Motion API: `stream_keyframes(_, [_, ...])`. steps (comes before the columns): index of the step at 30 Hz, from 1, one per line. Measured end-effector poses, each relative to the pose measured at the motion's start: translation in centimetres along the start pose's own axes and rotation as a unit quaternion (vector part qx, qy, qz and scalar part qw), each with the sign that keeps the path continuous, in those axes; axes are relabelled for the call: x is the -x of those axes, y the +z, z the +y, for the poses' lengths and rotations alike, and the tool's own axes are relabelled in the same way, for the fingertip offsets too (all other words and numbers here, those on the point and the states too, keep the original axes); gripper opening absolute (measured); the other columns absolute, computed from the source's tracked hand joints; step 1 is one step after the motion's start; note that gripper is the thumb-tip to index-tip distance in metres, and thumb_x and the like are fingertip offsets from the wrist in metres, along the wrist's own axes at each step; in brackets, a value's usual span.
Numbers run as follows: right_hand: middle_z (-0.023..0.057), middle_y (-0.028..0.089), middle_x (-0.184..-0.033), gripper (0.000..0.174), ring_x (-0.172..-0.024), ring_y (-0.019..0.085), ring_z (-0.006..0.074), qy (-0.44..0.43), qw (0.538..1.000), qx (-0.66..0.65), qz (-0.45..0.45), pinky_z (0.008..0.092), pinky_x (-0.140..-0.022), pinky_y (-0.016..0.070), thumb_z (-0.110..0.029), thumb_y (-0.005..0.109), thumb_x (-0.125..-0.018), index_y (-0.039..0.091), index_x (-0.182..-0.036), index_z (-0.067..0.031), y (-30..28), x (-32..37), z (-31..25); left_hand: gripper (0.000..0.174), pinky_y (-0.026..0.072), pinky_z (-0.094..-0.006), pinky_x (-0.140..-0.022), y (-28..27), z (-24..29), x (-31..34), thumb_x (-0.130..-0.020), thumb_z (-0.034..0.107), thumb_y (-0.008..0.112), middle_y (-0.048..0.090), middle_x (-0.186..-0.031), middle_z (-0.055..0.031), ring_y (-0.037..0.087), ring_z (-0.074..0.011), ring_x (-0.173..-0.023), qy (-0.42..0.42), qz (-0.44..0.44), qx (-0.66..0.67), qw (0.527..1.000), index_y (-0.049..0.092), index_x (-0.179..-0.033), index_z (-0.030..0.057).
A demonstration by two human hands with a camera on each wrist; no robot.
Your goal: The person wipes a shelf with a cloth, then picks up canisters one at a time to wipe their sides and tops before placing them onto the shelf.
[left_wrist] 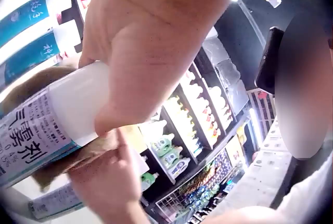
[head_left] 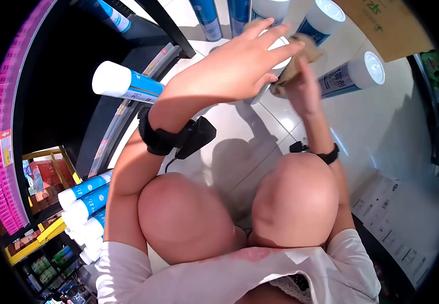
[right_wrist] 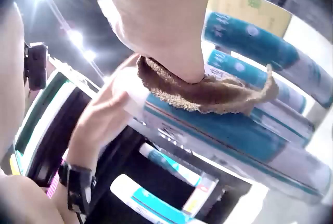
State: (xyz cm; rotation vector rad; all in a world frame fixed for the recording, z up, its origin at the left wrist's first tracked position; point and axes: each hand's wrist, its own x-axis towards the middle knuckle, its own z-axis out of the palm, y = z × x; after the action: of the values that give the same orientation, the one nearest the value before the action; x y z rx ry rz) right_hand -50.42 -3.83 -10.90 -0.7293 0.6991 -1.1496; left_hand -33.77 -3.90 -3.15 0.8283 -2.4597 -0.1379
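A spray can (left_wrist: 31, 135) with a white cap (left_wrist: 78, 99) and printed label is held at its cap by my left hand (head_left: 224, 66), thumb on one side in the left wrist view. My right hand (head_left: 304, 93) holds a brown cloth (head_left: 308, 50) against the can's side. The right wrist view shows the cloth (right_wrist: 208, 96) lying along the blue part of the can (right_wrist: 218, 130), below the cap end, with the right fingers mostly hidden by it. Left fingers (right_wrist: 104, 115) reach round the cap there.
Several similar cans (head_left: 348, 76) stand on the tiled floor (head_left: 239, 147) beyond and right of the hands. One can (head_left: 123, 83) lies at the black shelf on the left, with more stacked (head_left: 85, 200) below. A cardboard box (head_left: 381, 25) is at the upper right.
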Motion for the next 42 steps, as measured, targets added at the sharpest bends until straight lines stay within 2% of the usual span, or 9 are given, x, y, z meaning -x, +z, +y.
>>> stream_keyframes(7, [0.0034,0.047,-0.120,0.038,-0.114,0.038,0.0171,0.203,0.974,0.034,0.093,0.0326,-0.096,0.0293,-0.034,0.031,-0.095,0.046,-0.115,-0.0064,-4.7,-0.7,10.6,0.046,0.0492,-0.0376,-0.074,0.1,2.2,-0.6,-0.078,0.023,0.061,0.046,-0.114,-0.0208,0.052,-0.0319,-0.092,-0.115,-0.080,-0.178,0.974,0.045,-0.122,0.0204])
stream_keyframes(14, [0.0030,0.051,-0.114,0.032,-0.108,0.045,0.0144,-0.018,0.999,-0.035,-0.019,0.0301,-0.093,0.0312,-0.026,0.034,-0.093,0.046,-0.114,-0.0052,-1.5,0.0,4.6,0.059,0.0484,-0.0362,-0.048,0.7,3.1,-0.8,-0.070,0.042,0.066,0.055,-0.090,-0.0219,0.060,-0.0311,-0.065,-0.259,-0.058,-0.258,0.929,0.046,-0.118,0.0137])
stream_keyframes(16, [-0.0005,0.054,-0.089,0.033,-0.078,0.045,0.0077,-0.037,0.999,-0.018,-0.033,0.0231,-0.075,0.0357,-0.030,0.040,-0.093,0.055,-0.098,-0.0008,0.4,-0.1,1.8,0.061,0.0429,-0.0401,-0.076,-0.1,2.2,0.0,-0.072,0.035,0.064,0.045,-0.111,-0.0262,0.050,-0.0349,-0.096,-0.188,-0.016,-0.120,0.975,0.041,-0.124,0.0121])
stream_keyframes(18, [0.0001,0.054,-0.090,0.036,-0.079,0.045,0.0080,-0.036,0.998,0.028,-0.043,0.0234,-0.076,0.0357,-0.032,0.040,-0.093,0.055,-0.100,0.0002,-0.2,-0.7,2.8,0.064,0.0265,-0.0411,-0.102,-1.3,2.1,0.4,-0.071,0.020,0.061,0.030,-0.132,-0.0244,0.028,-0.0368,-0.124,-0.181,-0.021,0.043,0.982,0.036,-0.129,0.0123])
stream_keyframes(21, [0.0063,0.052,-0.107,0.048,-0.096,0.045,0.0126,0.009,0.992,0.121,-0.030,0.0244,-0.087,0.0327,-0.040,0.036,-0.093,0.052,-0.110,0.0021,-2.1,-0.2,6.4,0.063,0.0288,-0.0400,-0.101,-2.1,0.3,1.0,-0.072,0.013,0.061,0.031,-0.132,-0.0216,0.030,-0.0366,-0.124,-0.069,-0.114,0.048,0.990,0.036,-0.130,0.0124])
stream_keyframes(29, [0.0087,0.050,-0.120,0.051,-0.111,0.043,0.0167,0.110,0.984,0.095,0.104,0.0271,-0.097,0.0286,-0.038,0.037,-0.092,0.046,-0.121,0.0035,-7.3,0.9,14.0,0.058,0.0492,-0.0366,-0.064,-0.6,1.5,0.7,-0.076,0.033,0.066,0.047,-0.102,-0.0205,0.058,-0.0355,-0.078,-0.160,-0.053,-0.066,0.983,0.042,-0.122,0.0069])
stream_keyframes(36, [0.0052,0.051,-0.118,0.046,-0.108,0.045,0.0133,-0.059,0.989,0.093,-0.098,0.0243,-0.094,0.0302,-0.034,0.037,-0.094,0.047,-0.119,0.0036,0.6,1.4,2.4,0.066,0.0473,-0.0299,-0.039,0.8,1.4,0.7,-0.071,0.045,0.066,0.047,-0.086,-0.0200,0.057,-0.0286,-0.046,-0.200,0.012,-0.311,0.929,0.043,-0.109,-0.0037])
stream_keyframes(40, [0.0069,0.050,-0.118,0.050,-0.109,0.043,0.0141,0.019,0.987,0.155,-0.043,0.0252,-0.094,0.0297,-0.038,0.034,-0.094,0.046,-0.119,0.0038,-1.5,0.6,6.2,0.057,0.0304,-0.0444,-0.096,0.0,1.6,0.3,-0.073,0.017,0.058,0.033,-0.126,-0.0285,0.034,-0.0423,-0.114,-0.180,0.023,-0.080,0.980,0.038,-0.122,-0.0054])
stream_keyframes(42, [0.0065,0.050,-0.118,0.050,-0.108,0.044,0.0143,0.038,0.986,0.159,-0.005,0.0254,-0.094,0.0305,-0.038,0.033,-0.094,0.046,-0.119,0.0035,-4.3,-0.1,10.0,0.058,0.0333,-0.0422,-0.094,-0.3,2.0,0.3,-0.072,0.015,0.058,0.035,-0.125,-0.0265,0.037,-0.0416,-0.112,-0.178,0.001,-0.064,0.982,0.037,-0.122,-0.0051])
